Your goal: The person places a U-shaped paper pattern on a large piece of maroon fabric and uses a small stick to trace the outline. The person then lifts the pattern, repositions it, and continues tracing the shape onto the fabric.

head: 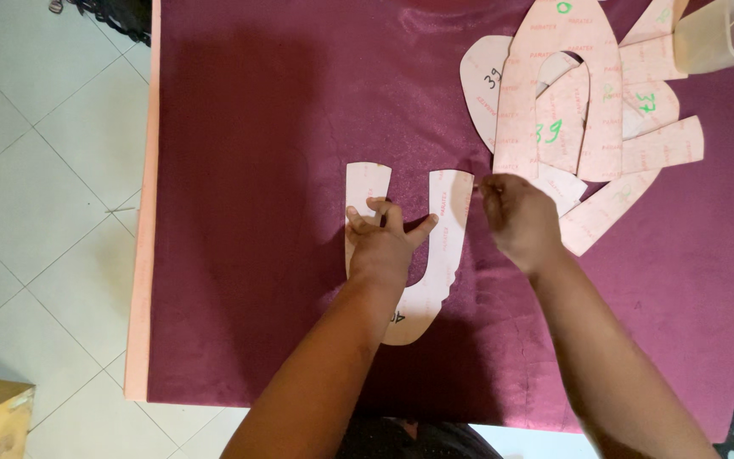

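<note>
Pale pink U-shaped card pattern piece (435, 255) lies flat on the dark maroon velvet cloth (256, 170) covering the table, looking thin, light and bendy, likely to slide unless pinned. The left hand (384, 242) presses it down with fingers spread; the right hand (516, 217) pinches something small at its right tip, unclear what. More pink card pattern pieces (588, 110) lie piled beyond.

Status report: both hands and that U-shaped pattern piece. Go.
Left hand flat on U-shaped pattern piece, fingers spread. Right hand pinched at its right arm's tip. Pile of pattern pieces close by, upper right.
</note>
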